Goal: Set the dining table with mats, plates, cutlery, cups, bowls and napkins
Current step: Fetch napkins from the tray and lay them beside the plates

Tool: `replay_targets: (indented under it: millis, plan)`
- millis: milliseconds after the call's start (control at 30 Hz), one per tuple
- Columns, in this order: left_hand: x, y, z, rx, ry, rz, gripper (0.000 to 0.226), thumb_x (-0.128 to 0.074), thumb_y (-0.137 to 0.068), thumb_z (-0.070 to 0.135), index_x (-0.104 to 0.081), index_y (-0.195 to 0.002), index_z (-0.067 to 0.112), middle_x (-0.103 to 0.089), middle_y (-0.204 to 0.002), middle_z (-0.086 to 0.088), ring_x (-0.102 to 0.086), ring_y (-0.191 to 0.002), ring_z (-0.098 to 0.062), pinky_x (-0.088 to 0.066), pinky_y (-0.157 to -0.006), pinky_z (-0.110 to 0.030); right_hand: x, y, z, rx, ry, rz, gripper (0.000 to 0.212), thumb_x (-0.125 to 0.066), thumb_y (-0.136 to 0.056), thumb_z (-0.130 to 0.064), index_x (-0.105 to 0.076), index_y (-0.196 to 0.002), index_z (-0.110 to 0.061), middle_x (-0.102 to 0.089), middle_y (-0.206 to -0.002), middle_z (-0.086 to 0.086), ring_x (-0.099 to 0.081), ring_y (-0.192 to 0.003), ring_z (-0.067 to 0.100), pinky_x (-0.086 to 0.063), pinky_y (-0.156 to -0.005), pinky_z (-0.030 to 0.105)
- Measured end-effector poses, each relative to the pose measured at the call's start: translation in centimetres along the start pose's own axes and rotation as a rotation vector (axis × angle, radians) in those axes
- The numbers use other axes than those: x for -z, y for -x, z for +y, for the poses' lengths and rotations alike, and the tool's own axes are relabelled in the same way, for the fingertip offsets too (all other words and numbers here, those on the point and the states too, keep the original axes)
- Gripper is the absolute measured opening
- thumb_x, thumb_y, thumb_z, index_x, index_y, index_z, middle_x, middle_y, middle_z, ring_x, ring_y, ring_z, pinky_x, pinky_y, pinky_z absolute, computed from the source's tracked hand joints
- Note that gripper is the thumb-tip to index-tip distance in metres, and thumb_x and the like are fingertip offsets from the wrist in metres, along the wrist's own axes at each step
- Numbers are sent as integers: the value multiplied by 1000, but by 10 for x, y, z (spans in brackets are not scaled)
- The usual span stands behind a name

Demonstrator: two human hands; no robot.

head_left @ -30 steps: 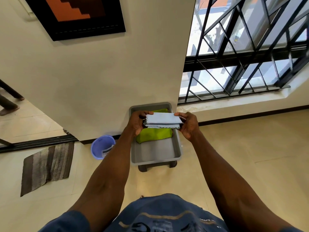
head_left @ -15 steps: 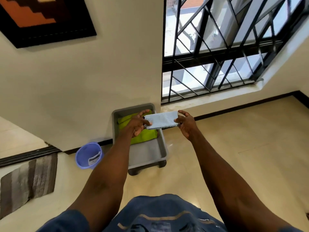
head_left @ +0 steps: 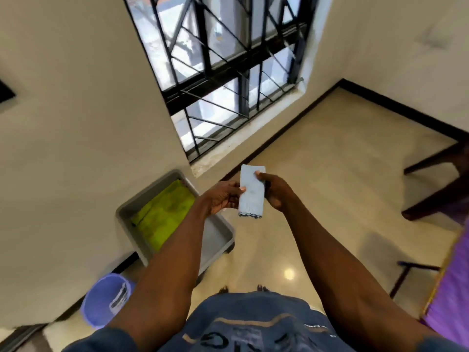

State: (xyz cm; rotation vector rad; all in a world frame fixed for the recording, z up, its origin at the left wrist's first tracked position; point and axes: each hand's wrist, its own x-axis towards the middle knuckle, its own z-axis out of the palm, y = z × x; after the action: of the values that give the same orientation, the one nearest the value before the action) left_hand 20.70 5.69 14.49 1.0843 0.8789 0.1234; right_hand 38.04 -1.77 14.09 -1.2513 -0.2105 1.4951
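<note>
Fingers: both hands pinch a folded pale blue napkin (head_left: 251, 191); the left hand (head_left: 223, 198) has its fingertips on the left edge, and the right hand (head_left: 275, 190) has its thumb on the front face near the top with fingers curled behind.
Napkin: held upright in the air between the hands, long side vertical, a dark scalloped hem at its lower end, above the floor (head_left: 330, 189) and just right of the tray.
Tray: a grey tray (head_left: 218, 233) sits on the floor against the wall; a folded green cloth (head_left: 162, 214) lies in its far half.
Bucket: a lilac bucket (head_left: 106, 301) stands on the floor near the tray's near end.
Right edge: a purple cloth (head_left: 454, 283) and dark wooden legs (head_left: 436, 184); what they belong to is unclear.
Window: a barred window (head_left: 228, 72) rises behind the hands.
</note>
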Motion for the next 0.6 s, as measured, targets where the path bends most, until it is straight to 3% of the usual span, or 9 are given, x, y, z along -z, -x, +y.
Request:
replay_targets:
  millis: [133,233,333,600]
  plan:
    - [-14,-14,-1,-14,-61,-99,18,-61,-93,13,-64,-111,13,-72,-100,-10,-69,-88,-23,-58,-78,-38,19,24,21,-33,-3,61,41,-67,-89,-24,-57,-123,-4,-66,-117,19,-66,-98,32,-55,-74,38]
    - [-27,-24,-6,30,-144,-138,13,-61,-92,8,-67,-103,9,-70,-92,-10,-65,-83,-22,-55,-69,-32,30,37,38,28,-38,164,47,-65,-88,-12,-53,-131,3,-63,-123,23,-63,-101,34,-54,-82,42]
    - [-45,-34,-14,43,-198,-184,11,-62,-89,6,-66,-99,6,-69,-88,-11,-63,-80,-22,-53,-65,-31,42,53,53,116,-107,255,42,-63,-90,-9,-55,-129,3,-64,-122,24,-65,-102,38,-54,-88,48]
    - [-124,-45,-39,-4,-316,-244,13,-66,-91,17,-65,-92,4,-61,-77,-11,-54,-62,-17,-47,-52,-28,96,110,83,309,133,631,29,-65,-93,-25,-62,-117,-11,-70,-111,12,-69,-97,29,-56,-85,45]
